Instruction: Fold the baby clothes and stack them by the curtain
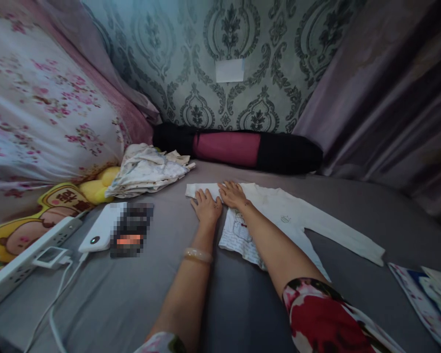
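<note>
A white long-sleeved baby shirt lies spread on the grey sheet, with a small printed figure and lines of text near its lower left. Its right-hand sleeve stretches out toward the right. On the left-hand sleeve, my left hand rests flat with fingers spread, close to the cuff. Just beside it, my right hand lies flat where that sleeve meets the body. My right forearm crosses over the shirt and hides part of it. Neither hand grips the cloth.
Folded light clothes are piled at the back left near a yellow plush toy. A white power bank, power strip and cables lie at left. A black and pink roll lines the wall. Folded fabric sits at right.
</note>
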The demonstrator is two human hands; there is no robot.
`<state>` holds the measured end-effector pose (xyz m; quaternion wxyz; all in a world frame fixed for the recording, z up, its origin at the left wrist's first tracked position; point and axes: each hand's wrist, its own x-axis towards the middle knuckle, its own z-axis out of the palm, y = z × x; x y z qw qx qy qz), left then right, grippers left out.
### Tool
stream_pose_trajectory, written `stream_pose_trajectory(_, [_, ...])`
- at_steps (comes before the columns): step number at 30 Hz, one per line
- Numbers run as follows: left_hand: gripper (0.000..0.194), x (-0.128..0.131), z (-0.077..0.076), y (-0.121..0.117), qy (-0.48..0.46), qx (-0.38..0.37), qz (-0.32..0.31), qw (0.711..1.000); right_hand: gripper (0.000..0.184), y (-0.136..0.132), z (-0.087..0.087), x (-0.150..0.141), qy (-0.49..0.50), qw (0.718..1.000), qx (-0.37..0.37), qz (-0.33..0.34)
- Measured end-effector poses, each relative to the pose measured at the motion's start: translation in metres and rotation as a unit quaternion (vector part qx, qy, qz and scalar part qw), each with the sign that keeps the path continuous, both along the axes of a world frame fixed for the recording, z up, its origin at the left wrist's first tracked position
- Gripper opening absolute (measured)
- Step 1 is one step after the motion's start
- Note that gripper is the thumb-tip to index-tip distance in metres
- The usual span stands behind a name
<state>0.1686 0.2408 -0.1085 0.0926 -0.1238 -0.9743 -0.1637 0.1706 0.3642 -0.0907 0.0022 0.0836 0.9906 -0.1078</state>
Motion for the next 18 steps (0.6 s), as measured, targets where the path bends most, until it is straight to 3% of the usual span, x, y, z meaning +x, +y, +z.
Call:
stream_pose_trajectory(3, [0.063,-0.001,0.000,0.000,0.003,0.005,0.003,1.000,0.052,0.000,-0.003,-0.004,0.022,1.000,-0.014,-0.012])
stream_pose_trajectory(8, [0.059,0.000,0.000,-0.001,0.027,0.024,0.003,0.999,0.058,0.024,0.005,0.007,0.061,0.991,-0.112,-0.042])
stream_pose_trajectory(11, [0.057,0.002,0.003,-0.002,0.040,0.046,-0.004,0.998,0.058,0.048,0.012,0.035,0.106,0.984,-0.083,-0.119])
stream_pose_trajectory(14, [0.057,0.004,0.005,0.002,0.034,0.078,-0.022,0.996,0.060,0.070,0.012,0.068,0.088,0.974,-0.036,-0.208])
stream_pose_trajectory(18, [0.053,0.008,0.003,0.012,0.030,0.104,-0.095,0.990,0.065,0.087,0.004,0.095,0.049,0.953,-0.010,-0.299])
